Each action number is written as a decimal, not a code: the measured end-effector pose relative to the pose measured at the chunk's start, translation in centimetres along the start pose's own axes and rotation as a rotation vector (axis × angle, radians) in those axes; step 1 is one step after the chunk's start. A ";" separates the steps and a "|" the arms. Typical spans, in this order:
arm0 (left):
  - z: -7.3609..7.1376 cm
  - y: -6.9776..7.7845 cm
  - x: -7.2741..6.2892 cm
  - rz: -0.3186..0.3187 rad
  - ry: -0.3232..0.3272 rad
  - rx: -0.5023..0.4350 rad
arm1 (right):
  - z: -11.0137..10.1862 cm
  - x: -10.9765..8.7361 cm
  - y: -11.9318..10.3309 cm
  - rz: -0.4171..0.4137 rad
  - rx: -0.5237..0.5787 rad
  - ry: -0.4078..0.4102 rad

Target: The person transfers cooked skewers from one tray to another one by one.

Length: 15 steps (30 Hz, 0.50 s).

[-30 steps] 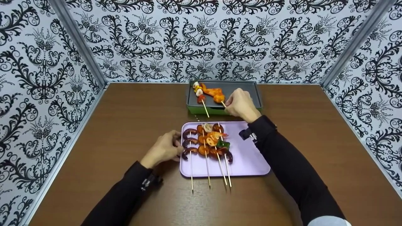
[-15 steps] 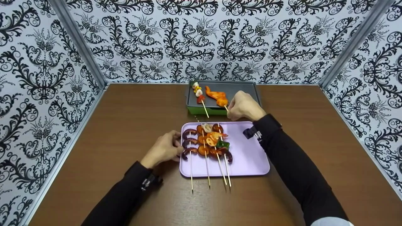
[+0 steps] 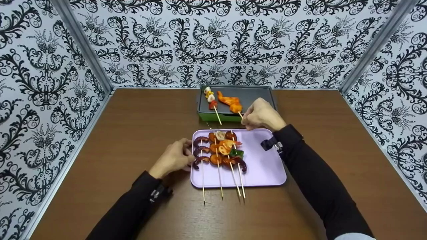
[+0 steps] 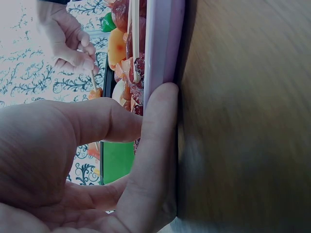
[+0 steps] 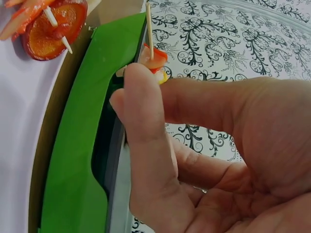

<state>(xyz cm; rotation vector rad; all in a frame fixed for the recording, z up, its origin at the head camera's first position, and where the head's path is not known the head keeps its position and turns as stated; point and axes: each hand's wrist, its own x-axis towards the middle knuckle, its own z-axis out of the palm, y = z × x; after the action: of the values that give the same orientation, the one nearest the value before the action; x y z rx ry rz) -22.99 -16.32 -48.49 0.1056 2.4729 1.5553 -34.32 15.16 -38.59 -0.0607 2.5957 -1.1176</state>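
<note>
My right hand (image 3: 263, 115) pinches the stick of a skewer with orange-glazed meat (image 3: 235, 106), perhaps a chicken wing. The meat lies on the dark grill plate (image 3: 255, 94) of a green tabletop grill (image 5: 73, 141); in the right wrist view the fingers hide the stick. My left hand (image 3: 174, 157) grips the left rim of a lilac tray (image 3: 265, 165). In the left wrist view the thumb is at its inner side and a finger (image 4: 158, 111) along its outside. Several skewers lie on the tray, among them one with octopus tentacles (image 3: 201, 150) and one with round orange-brown pieces (image 3: 216, 159).
A vegetable skewer (image 3: 210, 97) lies at the grill's left end, its stick overhanging the front edge. Stick ends (image 3: 222, 195) jut past the tray's near edge. The brown table (image 3: 143, 113) is enclosed by patterned walls (image 3: 217, 43) at back and sides.
My right hand has moved right and slightly toward me, and the orange meat skewer has shifted right on the grill plate, away from the vegetable skewer. My left hand stays at the tray.
</note>
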 end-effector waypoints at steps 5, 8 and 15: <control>0.1 0.0 0.0 -0.008 0.000 -0.012 | 0.6 -0.1 1.0 -0.037 0.096 0.017; 0.1 -0.1 0.0 -0.019 0.001 -0.021 | 1.0 -0.2 1.5 -0.062 0.166 0.021; 0.1 -0.1 0.1 -0.017 0.007 -0.003 | 2.0 -0.8 2.4 -0.140 0.261 0.046</control>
<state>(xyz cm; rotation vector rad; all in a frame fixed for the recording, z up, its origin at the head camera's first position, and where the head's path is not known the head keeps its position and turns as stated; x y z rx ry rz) -23.08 -16.27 -48.65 0.0785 2.4707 1.5550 -32.72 15.61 -41.38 -0.1610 2.4922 -1.5150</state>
